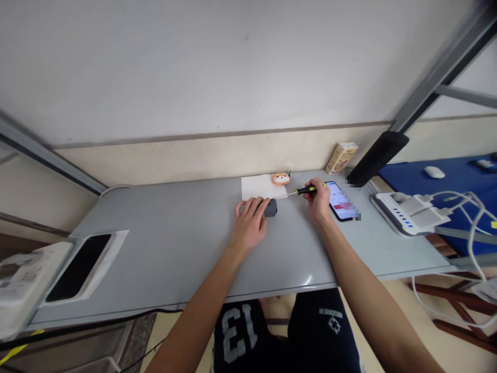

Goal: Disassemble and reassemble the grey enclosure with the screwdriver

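My right hand (319, 199) grips a screwdriver (305, 190) by its black and yellow handle. The thin metal shaft points left, and its tip reaches the top of a small dark grey block (271, 209). My left hand (251, 220) lies over the left part of that block, its fingers curled onto it and holding it on the desk. The covered side of the block is hidden. Behind the block lies a white sheet of paper (254, 186), with a small orange animal-faced case (280, 178) at its right corner.
Right of my right hand lies a lit phone (341, 201). A small carton (341, 158), a black cylinder (378, 158) and a power strip (404, 213) with white cables stand farther right. A dark-screened device (79, 267) rests at the left of the grey desk (171, 243).
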The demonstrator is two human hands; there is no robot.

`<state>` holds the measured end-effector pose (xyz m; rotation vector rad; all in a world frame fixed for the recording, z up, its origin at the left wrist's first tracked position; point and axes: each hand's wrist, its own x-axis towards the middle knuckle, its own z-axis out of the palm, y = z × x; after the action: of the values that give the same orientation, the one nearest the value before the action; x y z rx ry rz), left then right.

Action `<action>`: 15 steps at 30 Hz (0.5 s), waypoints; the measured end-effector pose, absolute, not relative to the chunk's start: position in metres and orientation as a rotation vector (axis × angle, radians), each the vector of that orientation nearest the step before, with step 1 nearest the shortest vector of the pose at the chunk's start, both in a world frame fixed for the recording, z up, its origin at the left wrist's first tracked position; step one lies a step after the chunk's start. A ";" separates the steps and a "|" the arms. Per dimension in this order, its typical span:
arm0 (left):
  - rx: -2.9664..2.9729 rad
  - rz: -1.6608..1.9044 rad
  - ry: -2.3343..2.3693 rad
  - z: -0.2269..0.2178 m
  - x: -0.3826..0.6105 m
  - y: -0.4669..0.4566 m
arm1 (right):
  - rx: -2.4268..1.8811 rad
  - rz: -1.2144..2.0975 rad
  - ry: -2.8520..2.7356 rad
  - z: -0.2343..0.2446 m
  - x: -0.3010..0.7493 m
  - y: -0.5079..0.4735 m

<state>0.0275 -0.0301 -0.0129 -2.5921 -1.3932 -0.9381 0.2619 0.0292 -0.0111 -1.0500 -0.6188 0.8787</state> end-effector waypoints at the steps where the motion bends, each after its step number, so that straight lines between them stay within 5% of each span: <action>1: -2.597 -0.929 -1.388 -0.013 0.027 -0.030 | -1.043 0.884 -0.610 -0.011 0.262 0.029; 15: -2.586 -0.867 -1.382 -0.011 0.027 -0.032 | -1.041 0.880 -0.590 -0.009 0.261 0.028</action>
<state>0.0273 -0.0322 -0.0108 -2.5859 -1.3817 -0.8672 0.2611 0.0278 -0.0093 -1.0410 -0.5902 0.8798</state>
